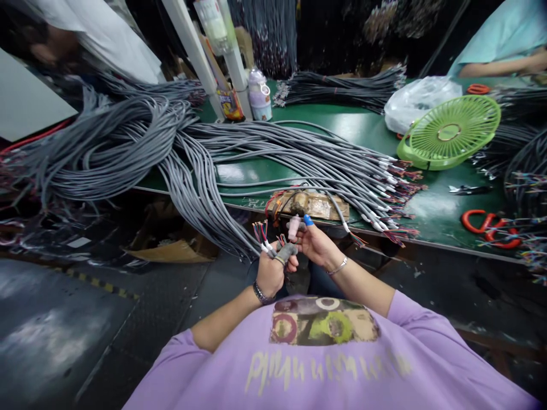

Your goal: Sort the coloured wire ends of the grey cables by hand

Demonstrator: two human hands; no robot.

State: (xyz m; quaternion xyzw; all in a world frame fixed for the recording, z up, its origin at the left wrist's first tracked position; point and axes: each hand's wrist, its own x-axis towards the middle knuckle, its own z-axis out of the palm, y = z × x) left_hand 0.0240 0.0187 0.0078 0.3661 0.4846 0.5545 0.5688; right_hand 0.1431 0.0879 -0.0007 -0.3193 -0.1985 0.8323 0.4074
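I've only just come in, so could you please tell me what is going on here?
The person's left hand holds gray cables near their ends, with colored wires sticking up. The right hand, wearing a blue fingertip cover, is close beside it; whether it grips anything is unclear. Other gray cables lie across the green table, near a green fan.

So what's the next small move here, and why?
I'd probably bring the right hand's covered fingertips onto the nearest coloured wire ends, left hand steady. The left hand grips the gray cables near those ends, which splay out loose, and the right fingertips are close by. Whether they pinch anything, I can't tell.
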